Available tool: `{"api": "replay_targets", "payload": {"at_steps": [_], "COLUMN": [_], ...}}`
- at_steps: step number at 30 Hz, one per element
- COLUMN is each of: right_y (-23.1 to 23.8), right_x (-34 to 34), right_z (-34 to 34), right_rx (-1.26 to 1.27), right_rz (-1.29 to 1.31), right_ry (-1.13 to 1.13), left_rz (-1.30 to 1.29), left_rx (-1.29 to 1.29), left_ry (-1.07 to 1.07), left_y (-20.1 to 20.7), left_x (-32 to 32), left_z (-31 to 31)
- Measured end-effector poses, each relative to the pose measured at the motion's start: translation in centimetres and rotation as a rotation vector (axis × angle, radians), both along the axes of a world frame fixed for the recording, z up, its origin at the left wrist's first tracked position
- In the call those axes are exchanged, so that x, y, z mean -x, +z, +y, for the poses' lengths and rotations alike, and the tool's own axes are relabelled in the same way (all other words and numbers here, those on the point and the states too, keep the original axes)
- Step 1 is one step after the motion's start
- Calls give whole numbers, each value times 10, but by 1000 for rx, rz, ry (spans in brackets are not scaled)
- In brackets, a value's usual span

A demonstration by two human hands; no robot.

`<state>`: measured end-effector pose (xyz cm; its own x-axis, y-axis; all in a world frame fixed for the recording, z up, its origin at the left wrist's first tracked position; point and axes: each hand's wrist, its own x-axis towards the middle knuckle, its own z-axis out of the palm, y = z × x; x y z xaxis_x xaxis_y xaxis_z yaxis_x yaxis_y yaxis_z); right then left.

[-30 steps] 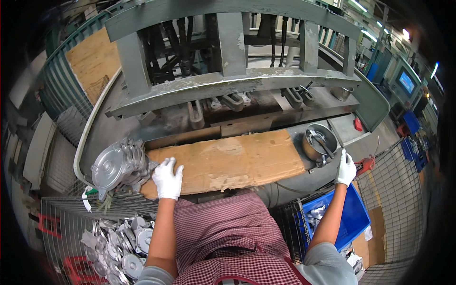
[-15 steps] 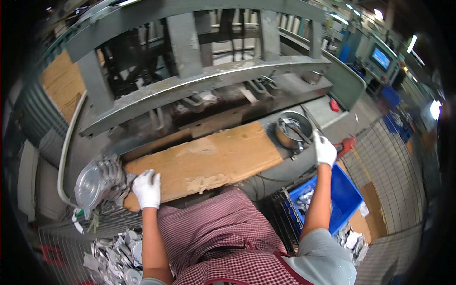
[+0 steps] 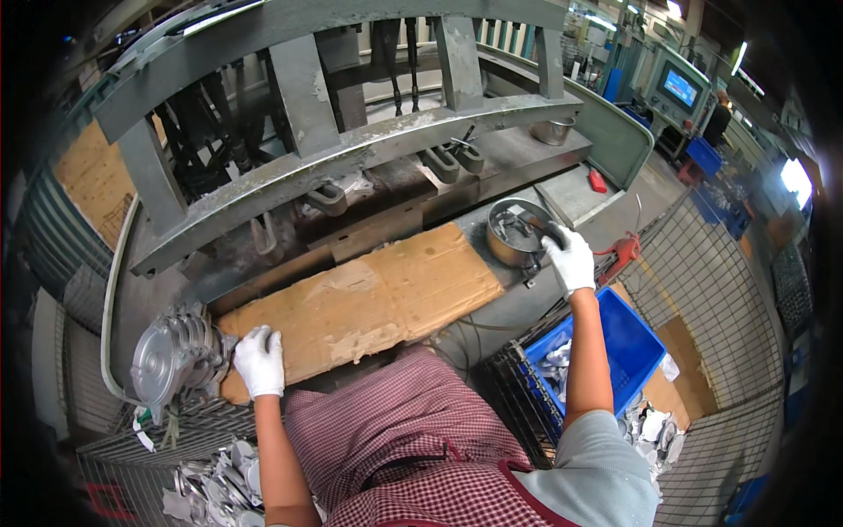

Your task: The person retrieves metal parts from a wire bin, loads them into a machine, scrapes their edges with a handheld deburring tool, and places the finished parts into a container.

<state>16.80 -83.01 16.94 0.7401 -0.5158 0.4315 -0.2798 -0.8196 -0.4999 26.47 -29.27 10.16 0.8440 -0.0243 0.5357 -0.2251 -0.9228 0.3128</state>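
My left hand [image 3: 260,360], in a white glove, rests flat on the left end of a worn cardboard sheet [image 3: 369,299] laid over the machine bed, right beside a stack of grey cast metal parts [image 3: 171,356]. My right hand [image 3: 569,256], also gloved, reaches out to the rim of a round metal bowl [image 3: 514,230] at the cardboard's right end and grips a dark tool handle that sticks out of it. What the tool's end looks like is hidden inside the bowl.
A heavy grey press frame [image 3: 351,149] with hooks stands behind the cardboard. A blue crate [image 3: 615,351] with metal parts sits low right beside wire mesh fencing [image 3: 720,290]. More cast parts fill a wire basket [image 3: 211,483] at lower left. A red tool [image 3: 623,250] lies near the bowl.
The view has shifted and come closer. My right hand has moved from the bowl's side onto the tool handle at its rim. My left hand stays on the cardboard's left end.
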Motion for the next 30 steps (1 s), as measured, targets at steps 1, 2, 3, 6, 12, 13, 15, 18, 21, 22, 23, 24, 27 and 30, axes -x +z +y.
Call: {"api": "replay_targets", "payload": {"at_steps": [1,2,3,6,12,13,15,18,21,22,23,24,27,30], "right_y": [1,-3,-6,-10,-1,7,25,25,22,20,15,27,16,28], "right_x": [-1,-1,-1,-4,-44,-56,-86,-141,-178,-187,-193,-188,-177,-132], "right_z": [1,0,-3,-3,51,63,95,102,86,76,65,75,37,38], "right_rx": [-39,-69,-65,-414,-261,-168,-234,-188,-132,-115,-97,-155,-165,-224], "right_rz": [-80,-149,-154,-151,-383,-336,-308,-253,-212,-222,-231,-169,-353,-340], "right_ry": [-31,-35,-35,-198,217,263,371,258,149,48,-55,-23,37,79], "left_rz": [6,6,-3,-12,-30,-38,-38,-21,-27,-23,-25,-22,-24,-20], "left_rx": [5,4,5,5,6,7,-3,7,24,30,31,25,36,36], "left_ry": [-4,-2,-2,0,-4,-9,8,-4,-16,-9,-11,10,-8,-10], "left_y": [0,-1,-1,-1,-1,-1,0,1,1,0,-1,-1,-1,-3], "left_x": [0,-1,-1,-1,-4,-3,-1,-1,-1,-3,-4,0,-3,-3], "left_z": [0,0,0,2,1,1,3,2,0,-1,-1,6,-1,4]}}
